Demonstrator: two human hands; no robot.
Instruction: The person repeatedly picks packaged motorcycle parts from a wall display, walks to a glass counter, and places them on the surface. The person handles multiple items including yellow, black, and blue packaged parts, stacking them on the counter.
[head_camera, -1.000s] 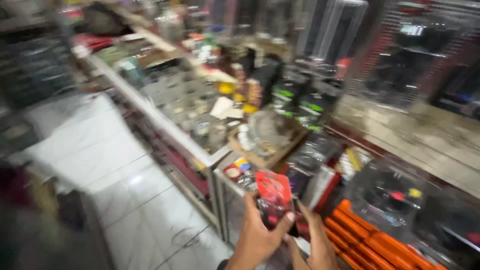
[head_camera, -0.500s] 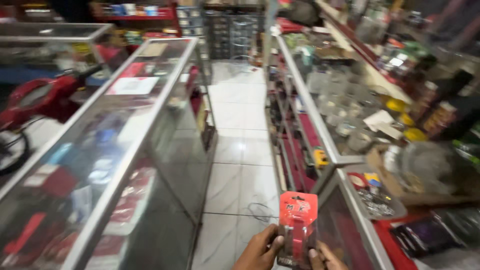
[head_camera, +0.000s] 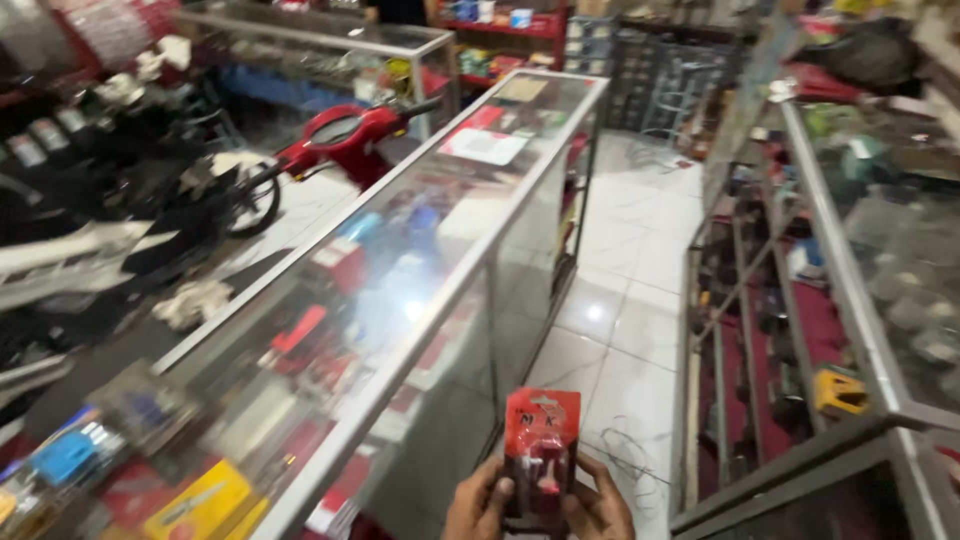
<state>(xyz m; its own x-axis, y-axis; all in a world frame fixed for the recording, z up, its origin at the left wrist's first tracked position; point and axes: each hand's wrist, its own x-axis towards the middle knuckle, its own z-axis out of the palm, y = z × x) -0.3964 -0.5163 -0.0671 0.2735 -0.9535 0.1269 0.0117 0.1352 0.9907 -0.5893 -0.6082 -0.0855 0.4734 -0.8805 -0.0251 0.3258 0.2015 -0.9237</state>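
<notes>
Compared with the frame half a second earlier, the view has swung leftward: the long glass display counter (head_camera: 420, 250) now fills the left and centre, the red motorcycle (head_camera: 340, 140) has come into fuller view beyond it, and the packet sits nearer the bottom centre, between the same two hands. One red blister packet (head_camera: 541, 455), a flat rectangular card with a clear plastic bubble over small red parts, stands upright at the lower edge of the frame, above the white tiled floor (head_camera: 630, 300) of the aisle. Two hands hold it: the left hand (head_camera: 480, 505) closes its fingers on the packet's left edge, the thumb laid on the front face; the right hand (head_camera: 598, 510) clamps the right edge likewise. Both hands are cut off at the bottom edge of the frame. Two glass cases flank the aisle. The counter on the left has a flat transparent top framed in pale metal strips, with one white sheet (head_camera: 485, 145) lying on it and many blurred red, blue and yellow goods beneath the glass, too indistinct to count. The right-hand showcase (head_camera: 850, 300) has similar metal framing, red-lined shelves and one small yellow object (head_camera: 838, 392). The floor tiles are glossy and square, reflecting a light spot. A second glass cabinet (head_camera: 320, 45) stands in the background at upper left.
</notes>
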